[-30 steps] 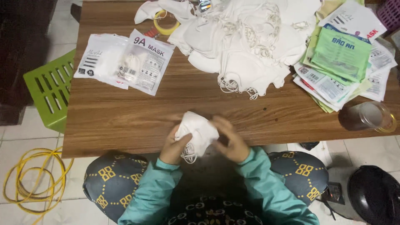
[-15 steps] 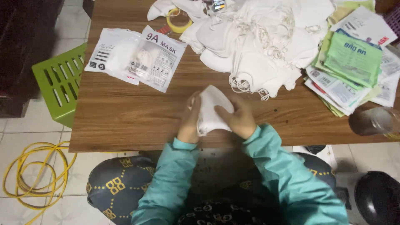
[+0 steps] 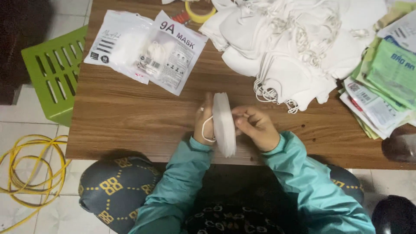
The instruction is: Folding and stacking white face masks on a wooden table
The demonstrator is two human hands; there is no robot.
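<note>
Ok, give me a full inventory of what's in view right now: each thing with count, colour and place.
folded mask: one, white, held edge-up between both hands at the table's near edge
loose masks: a pile, count unclear, white, far right of table
mask packets: two, white and clear, far left of table
tape roll: one, yellow, top edge
flat packets: a stack, green and white, right edge
table: one, brown wood
stool: one, green, left of table
cord: one coil, yellow, floor at left
left hand: on the mask's left side, ear loop over its fingers
right hand: on the mask's right side
</note>
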